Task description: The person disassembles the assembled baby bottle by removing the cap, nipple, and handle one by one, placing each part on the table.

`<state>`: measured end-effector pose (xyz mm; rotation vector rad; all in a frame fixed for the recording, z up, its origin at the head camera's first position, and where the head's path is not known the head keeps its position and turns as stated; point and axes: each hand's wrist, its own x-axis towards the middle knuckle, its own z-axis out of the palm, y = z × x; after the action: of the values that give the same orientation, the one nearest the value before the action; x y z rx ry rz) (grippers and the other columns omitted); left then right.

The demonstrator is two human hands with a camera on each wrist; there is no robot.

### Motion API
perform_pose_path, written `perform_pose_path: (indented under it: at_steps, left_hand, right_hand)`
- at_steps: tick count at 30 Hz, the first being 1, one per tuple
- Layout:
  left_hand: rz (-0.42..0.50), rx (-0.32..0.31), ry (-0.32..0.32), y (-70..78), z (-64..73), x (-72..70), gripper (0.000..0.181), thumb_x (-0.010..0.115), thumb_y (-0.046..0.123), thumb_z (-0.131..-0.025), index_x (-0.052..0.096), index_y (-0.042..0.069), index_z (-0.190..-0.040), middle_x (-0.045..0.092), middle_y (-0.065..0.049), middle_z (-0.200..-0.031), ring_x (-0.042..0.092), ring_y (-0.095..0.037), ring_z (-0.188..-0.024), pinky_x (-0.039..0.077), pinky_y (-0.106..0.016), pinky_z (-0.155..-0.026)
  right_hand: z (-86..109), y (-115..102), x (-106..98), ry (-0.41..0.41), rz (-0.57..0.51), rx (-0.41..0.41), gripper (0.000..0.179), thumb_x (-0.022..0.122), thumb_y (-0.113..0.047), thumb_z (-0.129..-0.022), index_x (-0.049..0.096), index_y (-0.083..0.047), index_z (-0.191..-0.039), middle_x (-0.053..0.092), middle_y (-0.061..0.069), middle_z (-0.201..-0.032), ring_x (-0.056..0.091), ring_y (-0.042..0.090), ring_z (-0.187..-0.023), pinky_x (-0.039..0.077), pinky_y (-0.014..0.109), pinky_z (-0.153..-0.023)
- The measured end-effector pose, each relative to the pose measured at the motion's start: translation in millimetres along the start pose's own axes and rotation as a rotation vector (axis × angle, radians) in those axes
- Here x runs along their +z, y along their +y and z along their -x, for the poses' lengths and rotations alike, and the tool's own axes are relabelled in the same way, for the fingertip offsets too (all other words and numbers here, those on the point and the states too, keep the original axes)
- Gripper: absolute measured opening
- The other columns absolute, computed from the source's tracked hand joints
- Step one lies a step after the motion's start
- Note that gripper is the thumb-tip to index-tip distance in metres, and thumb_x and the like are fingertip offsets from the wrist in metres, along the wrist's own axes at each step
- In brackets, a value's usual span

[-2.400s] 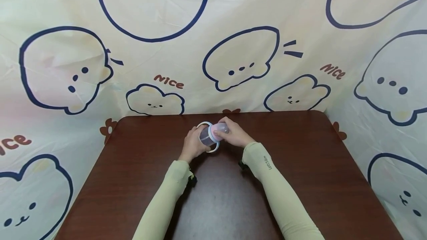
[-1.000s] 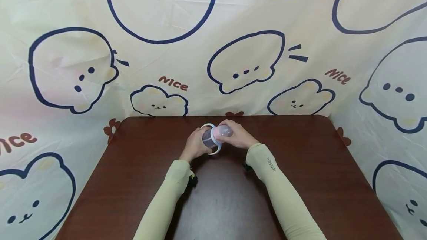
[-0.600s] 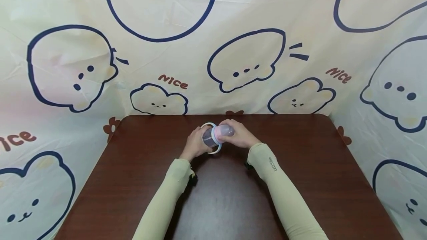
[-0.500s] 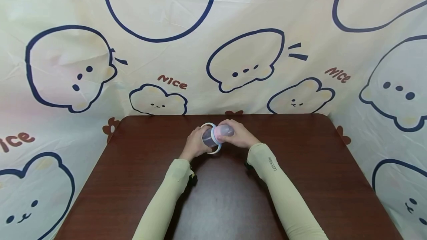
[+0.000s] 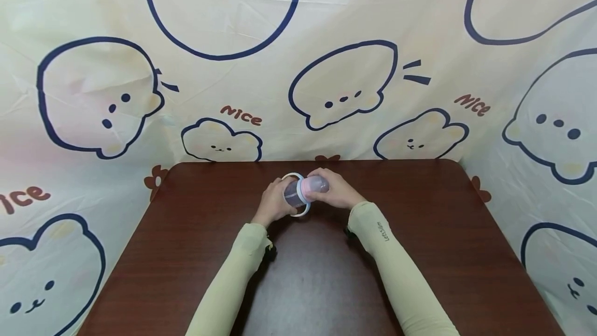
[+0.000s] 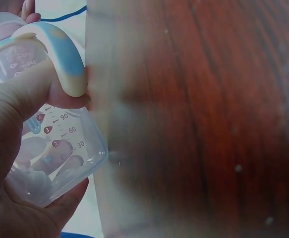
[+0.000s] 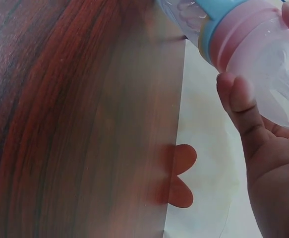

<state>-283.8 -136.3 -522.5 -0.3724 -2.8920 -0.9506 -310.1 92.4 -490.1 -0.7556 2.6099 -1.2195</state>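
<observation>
A baby bottle (image 5: 291,194) with a clear body is held tilted in both hands over the far part of the table, its top toward the right. My left hand (image 5: 271,203) wraps round the body, the thumb passing under a cream-and-blue side handle (image 6: 67,57). Printed measuring marks show on the body wall in the left wrist view. At the top, my right hand (image 5: 341,191) grips the pink collar (image 7: 231,34) and the translucent domed cap (image 7: 270,67), thumb and fingers on opposite sides. The cap sits on the collar.
The dark brown wooden table (image 5: 298,284) has its back edge just beyond the hands. A cream cloth (image 5: 261,82) printed with cartoon bears hangs behind it and along both sides.
Both hands still hold the bottle in the same way. The right hand has turned a little about the collar and cap, its wrist shifting slightly right; the head view has shifted slightly too.
</observation>
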Motion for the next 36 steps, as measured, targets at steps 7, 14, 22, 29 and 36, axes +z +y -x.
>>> perform_pose_path:
  at_steps: [7, 14, 22, 29, 36]
  left_hand:
    - [-0.007, -0.01, 0.0, 3.6, 1.2, 0.0, 0.088, 0.099, 0.013, -0.058, 0.062, 0.016, -0.137, 0.062, -0.014, -0.12, 0.059, -0.035, -0.11, 0.052, -0.055, -0.094]
    - [-0.018, -0.017, -0.006, 3.3, 1.7, 1.2, 0.088, 0.1, 0.014, -0.058, 0.061, 0.017, -0.137, 0.062, -0.014, -0.122, 0.059, -0.035, -0.112, 0.051, -0.055, -0.096]
    - [-0.008, -0.018, 0.0, 1.9, 0.7, -1.9, 0.087, 0.099, 0.014, -0.059, 0.061, 0.017, -0.137, 0.062, -0.015, -0.124, 0.058, -0.036, -0.113, 0.051, -0.056, -0.096]
    - [-0.006, -0.014, -0.01, -0.4, 0.6, -0.3, 0.087, 0.099, 0.015, -0.058, 0.061, 0.017, -0.136, 0.062, -0.014, -0.123, 0.058, -0.035, -0.113, 0.051, -0.056, -0.096]
    - [0.009, -0.011, 0.002, -0.2, 1.4, 1.1, 0.088, 0.099, 0.013, -0.057, 0.062, 0.017, -0.136, 0.063, -0.014, -0.124, 0.058, -0.036, -0.114, 0.051, -0.056, -0.097]
  right_hand:
    - [2.6, 4, -4, 0.012, 0.006, 0.01, 0.054, 0.082, -0.039, -0.088, 0.058, -0.023, -0.133, 0.062, 0.0, -0.129, 0.058, 0.024, -0.117, 0.05, 0.049, -0.102]
    - [6.7, 6, -7, 0.018, -0.002, 0.047, 0.056, 0.083, -0.04, -0.087, 0.057, -0.026, -0.135, 0.061, -0.001, -0.131, 0.058, 0.024, -0.119, 0.051, 0.05, -0.104]
    - [10.6, 6, -13, 0.034, -0.016, 0.029, 0.056, 0.083, -0.039, -0.087, 0.057, -0.026, -0.135, 0.062, 0.0, -0.13, 0.059, 0.026, -0.12, 0.051, 0.052, -0.104]
    - [17.1, 13, -20, 0.046, -0.002, 0.045, 0.066, 0.082, -0.049, -0.085, 0.055, -0.024, -0.14, 0.061, 0.001, -0.133, 0.06, 0.027, -0.12, 0.053, 0.053, -0.101]
    - [24.8, 21, -30, 0.071, 0.005, 0.09, 0.063, 0.081, -0.048, -0.087, 0.053, -0.03, -0.14, 0.059, 0.003, -0.137, 0.059, 0.03, -0.123, 0.053, 0.056, -0.102]
